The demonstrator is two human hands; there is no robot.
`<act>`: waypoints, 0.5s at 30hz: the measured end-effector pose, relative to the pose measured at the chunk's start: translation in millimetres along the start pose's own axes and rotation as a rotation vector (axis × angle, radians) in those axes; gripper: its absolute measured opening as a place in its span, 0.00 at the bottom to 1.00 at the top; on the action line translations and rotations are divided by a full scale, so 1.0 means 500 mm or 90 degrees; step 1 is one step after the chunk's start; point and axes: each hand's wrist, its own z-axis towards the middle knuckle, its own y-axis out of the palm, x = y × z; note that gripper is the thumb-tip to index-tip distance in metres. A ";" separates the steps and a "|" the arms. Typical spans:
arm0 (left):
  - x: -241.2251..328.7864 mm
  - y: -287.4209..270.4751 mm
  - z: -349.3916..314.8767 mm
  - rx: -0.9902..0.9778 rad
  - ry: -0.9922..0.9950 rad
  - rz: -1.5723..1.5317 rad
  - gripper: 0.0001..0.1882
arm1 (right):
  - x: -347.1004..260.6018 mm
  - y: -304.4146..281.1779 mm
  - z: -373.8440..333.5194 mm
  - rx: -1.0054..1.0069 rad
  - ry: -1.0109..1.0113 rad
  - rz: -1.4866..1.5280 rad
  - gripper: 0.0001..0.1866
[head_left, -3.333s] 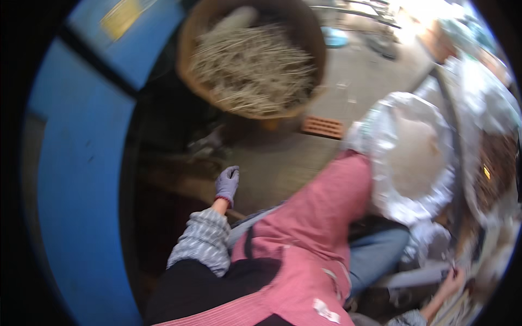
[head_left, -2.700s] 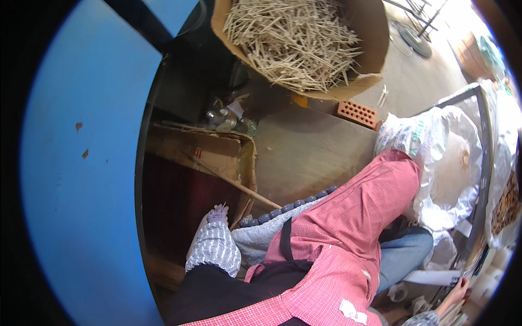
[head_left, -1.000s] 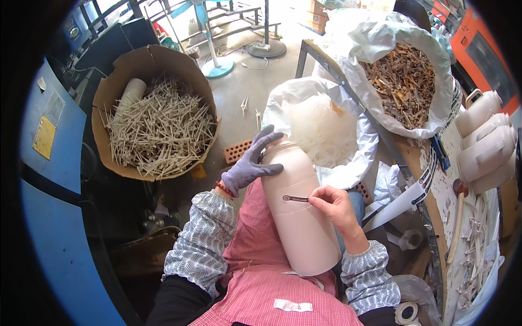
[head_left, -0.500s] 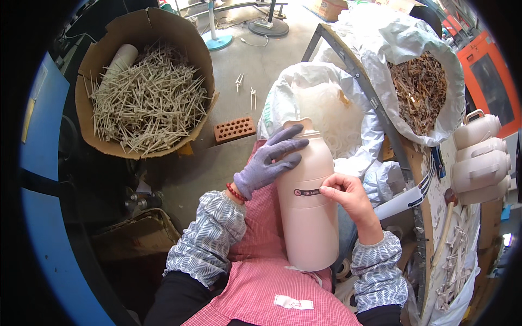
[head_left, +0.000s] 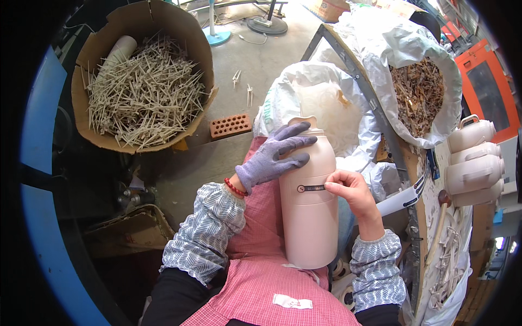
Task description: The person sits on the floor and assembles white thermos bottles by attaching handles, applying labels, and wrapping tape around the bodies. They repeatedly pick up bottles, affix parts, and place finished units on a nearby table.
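A pale pink vacuum flask body [head_left: 310, 233] stands tilted on my lap against the pink checked apron. My left hand [head_left: 277, 155], in a lilac glove with grey fingertips, grips the upper side and shoulder of the flask, fingers spread over it. Across its middle lies a narrow dark label strip [head_left: 311, 188] with a round emblem at the left end. My bare right hand [head_left: 353, 193] pinches the right end of that strip between thumb and forefinger, close against the flask. The thumb hides that end.
A cardboard box [head_left: 81, 117] of beige plastic sprues stands at the left, a perforated brick [head_left: 230, 125] beside it. White sacks hold translucent scraps [head_left: 321, 108] and brown scraps [head_left: 416, 98]. Several pink flasks [head_left: 473, 168], a mallet [head_left: 437, 228] and a label sheet [head_left: 399, 202] lie at the right.
The view has shifted slightly. Both hands keep their places on the flask and the label strip, and the right fingers have shifted only a little at the strip's end.
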 end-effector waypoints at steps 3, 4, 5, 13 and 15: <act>0.002 -0.003 0.003 -0.020 0.000 0.007 0.24 | 0.005 0.002 0.005 0.023 -0.004 -0.004 0.06; 0.002 -0.005 0.003 -0.026 -0.001 0.008 0.24 | 0.006 0.003 0.006 0.026 -0.011 0.004 0.06; 0.002 -0.006 0.003 -0.031 0.002 0.009 0.26 | 0.008 0.003 0.006 0.037 -0.017 0.008 0.06; 0.011 0.001 -0.005 -0.039 0.050 0.108 0.46 | 0.017 -0.009 0.006 0.050 -0.009 0.008 0.05; 0.011 0.002 0.002 -0.028 0.056 0.123 0.45 | 0.017 -0.001 0.006 0.085 -0.034 -0.022 0.05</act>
